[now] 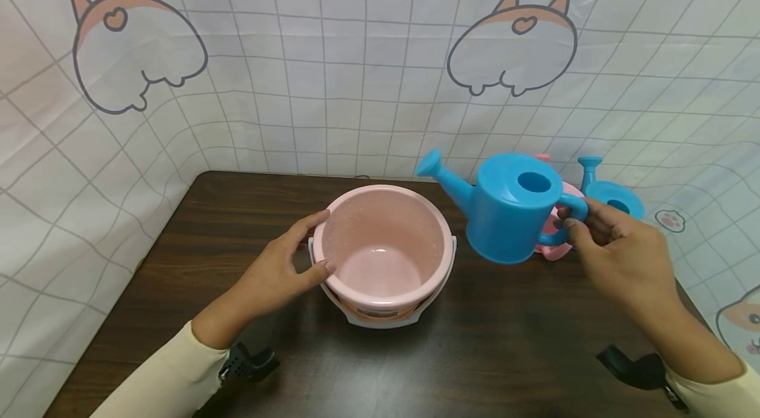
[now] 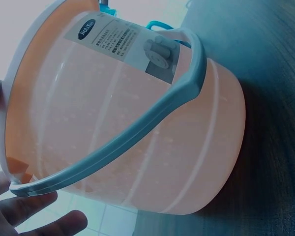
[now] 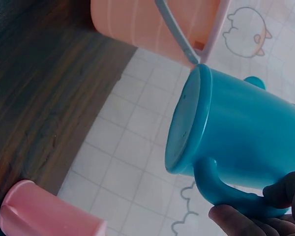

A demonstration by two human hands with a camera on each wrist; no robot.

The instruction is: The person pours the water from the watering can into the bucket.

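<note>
A pink bucket (image 1: 386, 299) stands on the table in the head view, with droplets on its inner wall. Its pale handle (image 2: 137, 130) hangs down along the outside, near a printed label. My left hand (image 1: 276, 269) rests on the bucket's left rim, thumb and index finger spread apart along it; other fingers extend loosely beside the bucket in the left wrist view. To the right, my right hand (image 1: 626, 250) grips the handle of a blue watering can (image 1: 510, 213), held up above the table with its spout toward the bucket.
Behind the held can stand a pink watering can (image 3: 49, 211), partly hidden, and a second blue watering can (image 1: 611, 194) at the table's back right. A white grid-patterned curtain (image 1: 380, 75) surrounds the dark wooden table (image 1: 475, 352).
</note>
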